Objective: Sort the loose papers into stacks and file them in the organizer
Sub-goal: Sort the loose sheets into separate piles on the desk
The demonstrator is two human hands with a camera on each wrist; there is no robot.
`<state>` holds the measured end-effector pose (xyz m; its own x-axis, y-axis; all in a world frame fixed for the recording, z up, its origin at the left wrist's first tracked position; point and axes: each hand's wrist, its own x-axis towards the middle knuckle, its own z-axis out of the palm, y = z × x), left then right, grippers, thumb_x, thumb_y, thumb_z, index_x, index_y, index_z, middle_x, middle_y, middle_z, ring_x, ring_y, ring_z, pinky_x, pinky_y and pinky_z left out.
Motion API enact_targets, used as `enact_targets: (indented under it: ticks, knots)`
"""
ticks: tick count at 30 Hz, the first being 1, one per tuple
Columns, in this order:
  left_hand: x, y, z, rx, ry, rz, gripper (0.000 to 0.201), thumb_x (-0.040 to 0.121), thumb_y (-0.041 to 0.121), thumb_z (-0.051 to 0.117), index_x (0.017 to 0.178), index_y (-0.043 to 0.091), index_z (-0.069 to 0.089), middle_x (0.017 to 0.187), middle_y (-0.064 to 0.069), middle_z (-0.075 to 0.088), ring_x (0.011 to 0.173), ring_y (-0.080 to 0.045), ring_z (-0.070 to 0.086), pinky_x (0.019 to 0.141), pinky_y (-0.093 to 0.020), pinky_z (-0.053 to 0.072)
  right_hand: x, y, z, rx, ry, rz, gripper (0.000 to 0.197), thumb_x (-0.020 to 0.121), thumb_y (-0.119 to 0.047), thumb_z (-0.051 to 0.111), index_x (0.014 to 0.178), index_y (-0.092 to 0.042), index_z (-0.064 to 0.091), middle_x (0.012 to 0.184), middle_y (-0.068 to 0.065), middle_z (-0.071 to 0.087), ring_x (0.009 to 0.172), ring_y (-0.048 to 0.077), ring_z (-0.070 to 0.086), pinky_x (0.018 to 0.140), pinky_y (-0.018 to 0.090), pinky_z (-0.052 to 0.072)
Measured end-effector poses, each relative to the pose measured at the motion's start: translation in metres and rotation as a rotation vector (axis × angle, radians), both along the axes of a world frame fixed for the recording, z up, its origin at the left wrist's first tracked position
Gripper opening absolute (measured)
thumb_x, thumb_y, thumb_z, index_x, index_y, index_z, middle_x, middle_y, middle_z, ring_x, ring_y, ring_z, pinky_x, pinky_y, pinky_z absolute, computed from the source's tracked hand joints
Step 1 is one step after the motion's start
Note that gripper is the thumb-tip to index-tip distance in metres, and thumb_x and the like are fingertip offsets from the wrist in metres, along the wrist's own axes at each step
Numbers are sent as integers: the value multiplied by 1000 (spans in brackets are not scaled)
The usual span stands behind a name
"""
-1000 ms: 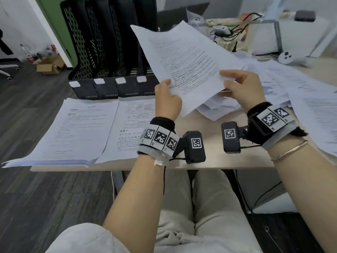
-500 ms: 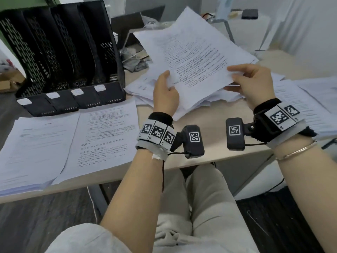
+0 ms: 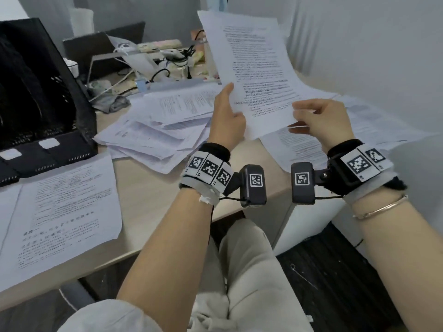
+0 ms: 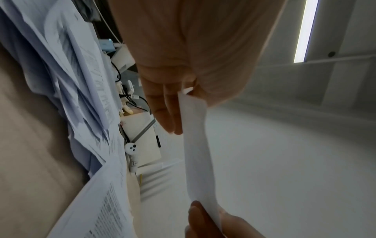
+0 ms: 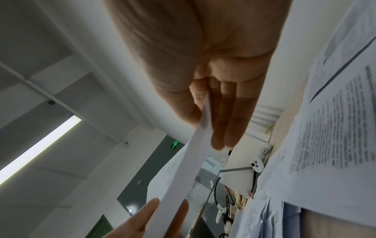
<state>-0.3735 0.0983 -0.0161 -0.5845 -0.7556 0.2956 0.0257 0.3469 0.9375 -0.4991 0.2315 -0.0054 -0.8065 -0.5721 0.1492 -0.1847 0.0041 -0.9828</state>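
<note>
At far left my black mesh organizer (image 3: 43,97) stands at the back of the desk (image 3: 153,195), its white label tabs (image 3: 49,143) blank as far as I can read; no paper shows in its slots, so filing appears not yet begun. In front of it a sorted stack (image 3: 69,212) lies flat and overhangs the near desk edge; a knock from my forearm could send it to the floor. Its print is a dense script with one bolder heading, too small for me to read. Behind, the loose heap (image 3: 163,125) is fanned and unsquared, and could slide or mix with the stack. My left hand (image 3: 227,121) pinches the lower left edge of the raised sheet (image 3: 254,68), thumb in front, fingers (image 4: 167,112) behind. My right hand (image 3: 321,121) pinches the lower right corner likewise. The sheet is held only along its bottom and curves back; it could fold over, crease, or slip from either pinch. Its text is printed in paragraphs, illegible here. More papers (image 3: 374,123) lie spread at right. I see no brand marks, only square coded tags on my wristbands (image 3: 208,168).
</note>
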Motion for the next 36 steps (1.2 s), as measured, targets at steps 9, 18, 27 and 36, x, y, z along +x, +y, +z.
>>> enact_targets:
  ticks: [9,18,27,36]
  knots:
    - [-48,3,-4,87,-91,7,53,95,10,48,145,8,30,148,-7,32,120,-25,50,85,-34,54,-30,32,11,-100,55,-91,26,86,7,55,106,-6,65,122,18,57,67,12,69,69,26,58]
    - [-68,40,-19,-65,-183,-77,48,91,3,52,137,11,42,140,-9,40,117,-29,52,102,-31,42,-51,59,-4,43,45,-247,33,82,2,59,109,-16,65,122,1,54,102,19,62,75,27,57]
    - [-70,57,-46,-23,-393,-158,54,90,5,56,140,7,37,143,-10,38,130,-23,41,108,-33,35,-51,67,-16,217,143,-379,47,77,-12,63,123,-22,57,142,2,38,129,23,41,110,35,33]
    - [-51,44,-61,-17,-618,-217,47,85,25,66,128,12,52,138,-8,46,126,-23,45,104,-32,38,-27,47,-17,274,233,-307,41,82,-14,60,122,-22,57,145,5,35,135,22,31,112,34,25]
